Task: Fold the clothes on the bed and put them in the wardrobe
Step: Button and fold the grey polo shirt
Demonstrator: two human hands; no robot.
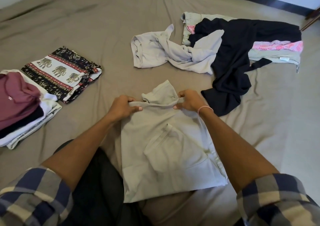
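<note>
fingers [134,104] of left hand [121,107] and right hand [189,101] both pinched shut on the far edge of the grey shirt [166,156], one at each end of the fold. shirt lies flat on the bed [103,27] just in front of the person, near edge at the lap. folded stack [22,104] and elephant-print cloth [62,73] to the left, apart from the shirt. unfolded pile [225,49] far right, black piece near the right wrist. open sheet beyond the hands.
</note>
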